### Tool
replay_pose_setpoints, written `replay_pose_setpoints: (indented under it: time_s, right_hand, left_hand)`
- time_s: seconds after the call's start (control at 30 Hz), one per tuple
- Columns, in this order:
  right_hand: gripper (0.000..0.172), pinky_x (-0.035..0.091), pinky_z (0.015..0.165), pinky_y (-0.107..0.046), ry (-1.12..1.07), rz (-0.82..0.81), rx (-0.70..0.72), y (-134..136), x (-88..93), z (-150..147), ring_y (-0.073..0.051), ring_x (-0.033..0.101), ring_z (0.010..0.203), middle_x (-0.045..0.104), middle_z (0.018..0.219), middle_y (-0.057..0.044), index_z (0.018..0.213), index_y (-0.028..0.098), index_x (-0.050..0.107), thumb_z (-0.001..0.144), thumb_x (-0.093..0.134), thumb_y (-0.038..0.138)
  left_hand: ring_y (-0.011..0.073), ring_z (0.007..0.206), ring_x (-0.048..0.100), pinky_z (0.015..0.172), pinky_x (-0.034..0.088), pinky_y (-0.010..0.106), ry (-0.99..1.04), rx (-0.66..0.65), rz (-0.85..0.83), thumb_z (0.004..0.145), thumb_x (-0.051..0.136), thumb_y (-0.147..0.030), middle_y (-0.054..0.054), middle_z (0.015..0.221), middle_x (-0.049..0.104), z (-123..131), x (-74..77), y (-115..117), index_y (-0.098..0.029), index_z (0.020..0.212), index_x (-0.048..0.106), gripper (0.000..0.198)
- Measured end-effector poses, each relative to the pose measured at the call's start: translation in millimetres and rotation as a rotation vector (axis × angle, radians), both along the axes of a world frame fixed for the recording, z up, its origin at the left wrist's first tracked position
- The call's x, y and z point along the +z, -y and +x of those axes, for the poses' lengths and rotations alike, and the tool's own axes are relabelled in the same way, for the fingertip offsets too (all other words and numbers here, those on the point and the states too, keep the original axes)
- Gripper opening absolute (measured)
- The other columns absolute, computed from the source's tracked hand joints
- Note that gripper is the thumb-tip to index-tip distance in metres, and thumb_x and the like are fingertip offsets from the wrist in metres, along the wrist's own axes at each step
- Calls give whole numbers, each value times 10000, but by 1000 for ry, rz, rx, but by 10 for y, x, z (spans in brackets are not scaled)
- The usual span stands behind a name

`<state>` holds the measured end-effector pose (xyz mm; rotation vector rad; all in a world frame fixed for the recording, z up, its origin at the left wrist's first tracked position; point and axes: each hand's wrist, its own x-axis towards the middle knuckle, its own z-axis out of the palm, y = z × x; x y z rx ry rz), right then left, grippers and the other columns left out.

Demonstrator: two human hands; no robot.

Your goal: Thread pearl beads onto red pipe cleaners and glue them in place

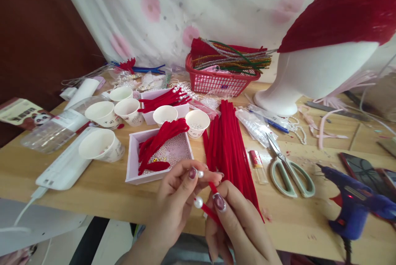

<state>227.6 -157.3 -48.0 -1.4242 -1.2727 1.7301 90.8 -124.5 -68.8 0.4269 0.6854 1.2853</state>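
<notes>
Between thumb and forefinger, my left hand [176, 203] pinches a small white pearl bead [200, 173]. My right hand [238, 223] grips a red pipe cleaner [212, 215], whose one visible end carries a larger white pearl bead [198, 202]. Another short red length shows above the right thumb, close to the left fingertips. Both hands are close together in front of a white box [133, 178], which holds many tiny pearls and looped red pipe cleaners [161, 139]. Just behind the right hand lies a bundle of long red pipe cleaners [229, 145].
Scissors [291, 170] and a blue glue gun [355, 199] with a lit red light lie at right. Several paper cups [102, 145] stand at left by a white power strip [66, 162]. Behind are a red basket [222, 81] and a white foam head [309, 75] with a red covering.
</notes>
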Motion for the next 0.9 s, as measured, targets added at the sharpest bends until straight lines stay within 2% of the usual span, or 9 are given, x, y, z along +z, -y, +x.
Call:
replay_pose_setpoints:
  time_s: [0.1, 0.23, 0.37, 0.57, 0.67, 0.8, 0.9]
  right_hand:
    - [568, 366, 432, -202, 20, 15, 20, -30, 23, -25, -103, 416, 445, 558, 543, 33, 937, 253, 570, 931, 395, 794]
    - [555, 338, 413, -182, -1, -4, 61, -59, 10, -21, -95, 414, 427, 544, 514, 44, 930, 245, 539, 937, 404, 783]
    - [568, 271, 416, -170, -26, -27, 76, -83, -21, -14, -65, 373, 389, 533, 496, 61, 906, 231, 510, 940, 388, 785]
    - [591, 287, 417, -171, -25, -5, 79, -119, -22, -26, -75, 381, 386, 520, 475, 70, 1016, 214, 524, 939, 390, 785]
    - [553, 292, 426, -179, -32, 25, 57, -122, -44, -22, -69, 384, 388, 524, 479, 69, 953, 215, 530, 946, 429, 758]
    - [512, 274, 426, -192, -45, 77, 9, -119, -95, -14, -68, 403, 389, 525, 475, 68, 820, 222, 511, 971, 453, 708]
    - [519, 294, 446, -199, -53, 76, 14, -126, -87, -14, -72, 407, 408, 522, 478, 67, 807, 223, 511, 965, 458, 715]
  left_hand:
    - [194, 813, 774, 888, 573, 315, -75, -4, -26, 774, 855, -447, 3, 755, 821, -13, -14, 23, -239, 854, 738, 252]
    - [226, 908, 773, 891, 564, 327, -170, -36, -8, 774, 840, -499, 28, 803, 827, -33, -6, 51, -233, 862, 704, 312]
    - [237, 1000, 758, 861, 562, 307, -202, -61, 22, 814, 805, -502, 47, 881, 834, -49, -9, 58, -230, 879, 690, 302]
    - [243, 1002, 763, 910, 561, 336, -219, -79, 77, 853, 782, -460, 62, 929, 837, -75, -25, 42, -219, 884, 685, 261]
    - [237, 983, 768, 907, 563, 328, -260, -68, 91, 866, 776, -428, 55, 921, 839, -98, -20, 34, -219, 878, 698, 223]
    - [241, 972, 769, 868, 562, 308, -251, -52, 73, 840, 790, -471, 64, 902, 838, -126, -16, 10, -218, 873, 686, 275]
    - [223, 952, 773, 841, 550, 275, -235, -66, 63, 848, 788, -459, 58, 888, 839, -127, -22, -11, -219, 880, 679, 266]
